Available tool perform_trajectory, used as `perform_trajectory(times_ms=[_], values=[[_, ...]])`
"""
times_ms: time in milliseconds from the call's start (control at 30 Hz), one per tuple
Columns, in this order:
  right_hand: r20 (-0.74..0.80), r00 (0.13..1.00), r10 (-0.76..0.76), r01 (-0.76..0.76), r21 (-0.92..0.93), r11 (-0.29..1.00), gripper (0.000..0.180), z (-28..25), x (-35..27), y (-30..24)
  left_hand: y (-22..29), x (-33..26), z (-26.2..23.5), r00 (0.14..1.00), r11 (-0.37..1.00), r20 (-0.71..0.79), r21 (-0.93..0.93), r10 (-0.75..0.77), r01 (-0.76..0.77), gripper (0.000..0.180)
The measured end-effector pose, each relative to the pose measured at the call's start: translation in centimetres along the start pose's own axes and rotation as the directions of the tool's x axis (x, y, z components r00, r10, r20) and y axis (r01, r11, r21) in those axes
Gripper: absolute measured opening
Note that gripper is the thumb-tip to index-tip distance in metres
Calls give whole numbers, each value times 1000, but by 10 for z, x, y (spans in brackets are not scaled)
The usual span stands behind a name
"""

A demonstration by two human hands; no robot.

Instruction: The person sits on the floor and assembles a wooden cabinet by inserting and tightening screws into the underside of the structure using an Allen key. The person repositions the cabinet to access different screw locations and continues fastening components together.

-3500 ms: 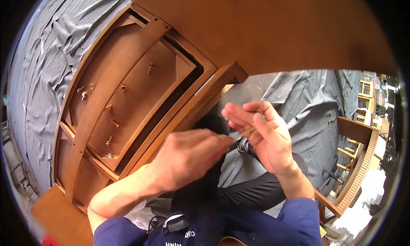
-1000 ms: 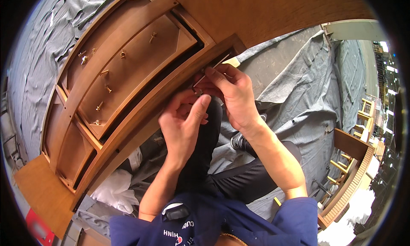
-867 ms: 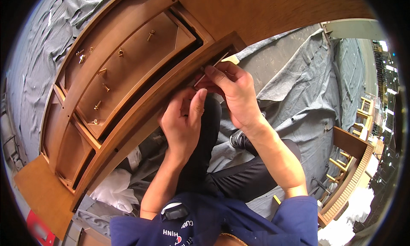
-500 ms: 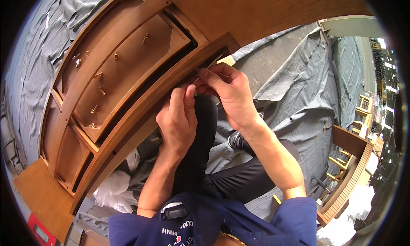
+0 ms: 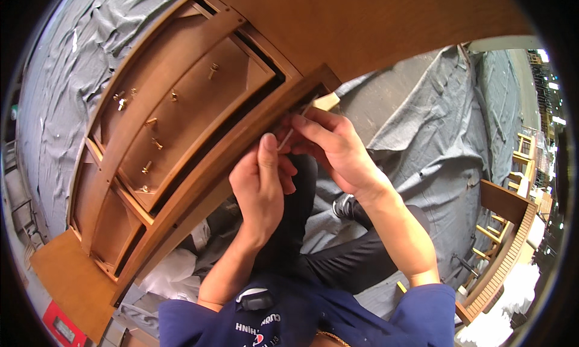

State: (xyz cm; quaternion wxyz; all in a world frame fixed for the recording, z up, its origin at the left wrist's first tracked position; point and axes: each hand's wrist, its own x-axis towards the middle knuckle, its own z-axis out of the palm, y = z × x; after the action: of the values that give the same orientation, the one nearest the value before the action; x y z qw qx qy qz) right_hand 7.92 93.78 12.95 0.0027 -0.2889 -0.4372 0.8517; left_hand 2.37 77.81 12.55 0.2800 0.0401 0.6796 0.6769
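Note:
My right hand (image 5: 338, 145) pinches a thin, pale metal-looking rod (image 5: 286, 140) between thumb and fingers, beside the edge of a brown wooden furniture frame (image 5: 205, 143). Its lower end points toward my left hand (image 5: 258, 184). That hand is closed, thumb raised against curled fingers; whatever lies inside it is hidden. Both hands are close together above my knee. On the recessed panel (image 5: 187, 124) of the furniture lie several brass-coloured screws, one a long screw (image 5: 213, 71) near the top.
A wide wooden panel (image 5: 374, 21) rises at the far side. Grey cloth (image 5: 434, 136) covers the floor. White plastic wrap (image 5: 172, 268) lies below the frame. At lower left is a red device (image 5: 63, 326). A curved, slatted wooden piece (image 5: 503, 268) stands at right.
My left thumb has lifted away from the left fingertips, and more of the rod shows. The whole view has shifted slightly, moving the furniture right and down in the picture.

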Motion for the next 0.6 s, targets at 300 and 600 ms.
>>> perform_trajectory(times_ms=[300,600], values=[[35,999,-12,14,-70,997,30,-5,1,-3,-8,-3,2,995,994,-14,41,100,-99,42],[108,994,14,-12,-18,1000,33,-13,2,-11,-13,-2,4,1000,997,-16,-75,27,-28,48]])
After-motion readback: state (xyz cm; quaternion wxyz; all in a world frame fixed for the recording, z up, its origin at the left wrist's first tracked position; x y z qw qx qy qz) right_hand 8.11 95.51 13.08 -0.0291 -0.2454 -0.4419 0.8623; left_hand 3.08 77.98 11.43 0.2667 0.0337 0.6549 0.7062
